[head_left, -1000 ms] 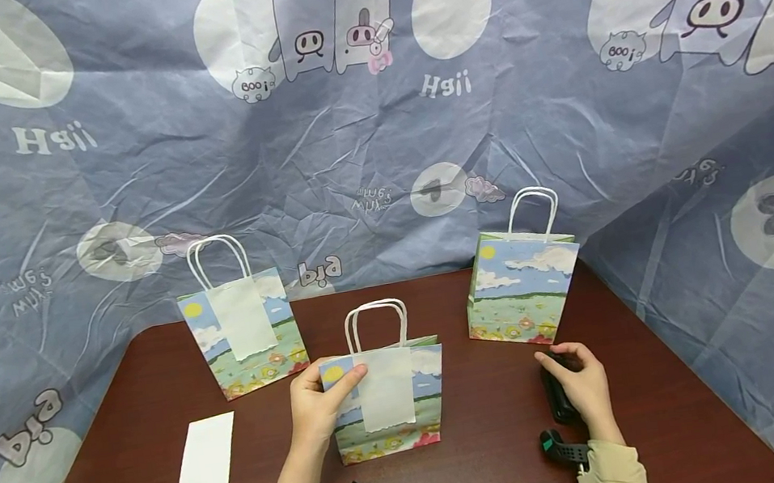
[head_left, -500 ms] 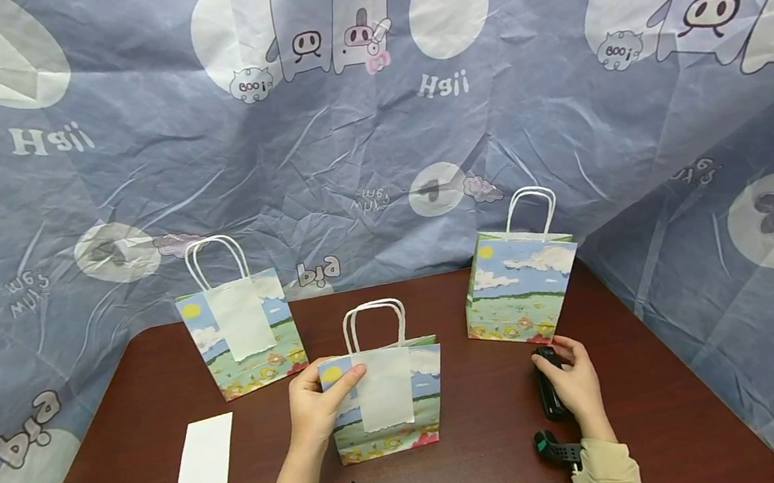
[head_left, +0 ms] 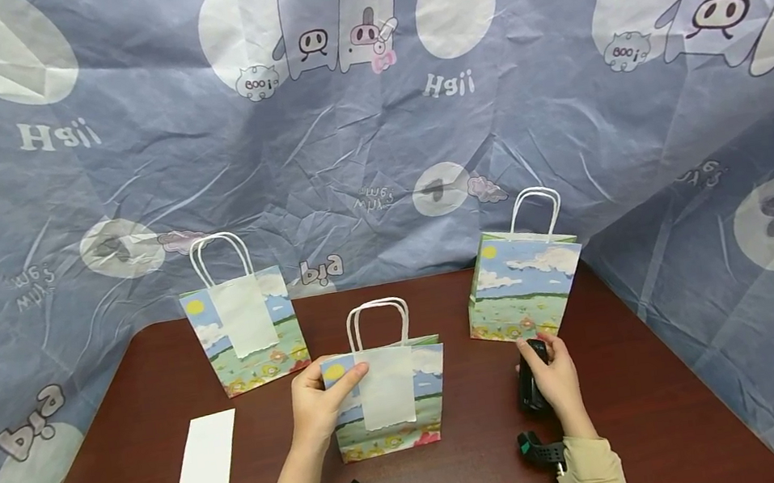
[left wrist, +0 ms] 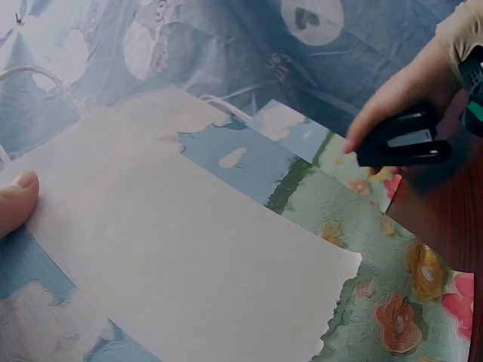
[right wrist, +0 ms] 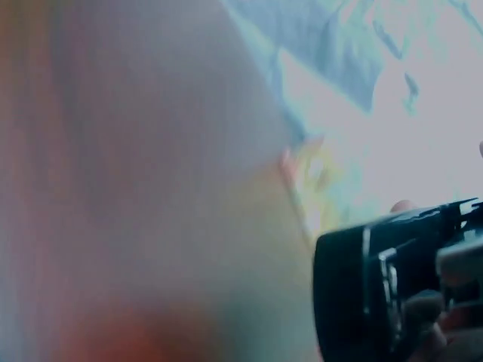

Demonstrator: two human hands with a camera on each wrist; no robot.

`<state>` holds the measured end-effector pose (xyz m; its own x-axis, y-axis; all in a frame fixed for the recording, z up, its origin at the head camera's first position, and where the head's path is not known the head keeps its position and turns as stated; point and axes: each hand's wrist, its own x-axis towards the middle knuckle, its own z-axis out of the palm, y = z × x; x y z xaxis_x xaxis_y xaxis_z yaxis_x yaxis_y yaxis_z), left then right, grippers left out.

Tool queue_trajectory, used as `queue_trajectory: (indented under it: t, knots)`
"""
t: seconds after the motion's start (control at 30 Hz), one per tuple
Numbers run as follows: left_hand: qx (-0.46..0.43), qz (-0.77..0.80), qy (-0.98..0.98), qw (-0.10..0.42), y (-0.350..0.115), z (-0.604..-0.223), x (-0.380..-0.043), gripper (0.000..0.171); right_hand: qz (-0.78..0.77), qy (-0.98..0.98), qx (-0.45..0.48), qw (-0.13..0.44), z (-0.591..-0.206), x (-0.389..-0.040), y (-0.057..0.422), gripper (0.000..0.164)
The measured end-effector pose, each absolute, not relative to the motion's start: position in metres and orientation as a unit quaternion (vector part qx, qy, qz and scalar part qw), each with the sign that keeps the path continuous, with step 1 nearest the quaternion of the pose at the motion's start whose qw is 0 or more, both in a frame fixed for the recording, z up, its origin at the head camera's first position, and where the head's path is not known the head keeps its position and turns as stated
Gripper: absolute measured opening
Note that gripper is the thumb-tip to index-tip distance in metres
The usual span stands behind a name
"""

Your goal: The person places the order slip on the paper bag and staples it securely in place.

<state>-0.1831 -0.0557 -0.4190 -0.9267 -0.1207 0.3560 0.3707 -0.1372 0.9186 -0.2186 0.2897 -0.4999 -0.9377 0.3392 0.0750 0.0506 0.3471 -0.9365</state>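
My left hand (head_left: 313, 402) pinches the upper left edge of a paper gift bag (head_left: 428, 399) with a painted meadow and sky, thumb on its front. The bag stands upright with two white handles up. A white paper slip (head_left: 386, 392) with a torn lower edge lies flat against its front, near my thumb. To the right, my right hand (head_left: 560, 382) grips a black stapler (head_left: 532, 394), raised off the table. In the left wrist view the stapler (left wrist: 377, 154) shows a gap between its arms. Its front end fills the lower right of the blurred right wrist view.
A matching bag (head_left: 289, 332) with its own white slip stands back left. Another bag (head_left: 525, 288) without a slip on its front stands back right, just behind the stapler. A loose white slip (head_left: 205, 465) lies on the brown table (head_left: 481, 457) at left. A blue printed cloth (head_left: 317, 153) hangs behind.
My right hand has closed round the stapler, lifted it and carried it left towards the middle bag. The left hand and its bag have stayed put.
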Motion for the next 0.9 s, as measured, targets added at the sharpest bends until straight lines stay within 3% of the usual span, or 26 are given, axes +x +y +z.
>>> queue_trajectory:
  t: [0.13, 0.6, 0.9]
  knots:
    - [-0.101, -0.747, -0.635, 0.168, -0.056, -0.419, -0.183, 0.013, 0.583, -0.794, -0.11, 0.131, -0.483, -0.222, 0.271, 0.067]
    - [-0.107, -0.743, -0.637, 0.177, -0.055, -0.42, -0.183, 0.013, 0.683, -0.712, 0.038, 0.161, -0.426, -0.22, 0.222, 0.029]
    - [-0.103, -0.74, -0.641, 0.174, -0.056, -0.418, -0.182, 0.012, 0.699, -0.69, 0.091, 0.164, -0.396, -0.216, 0.207, 0.031]
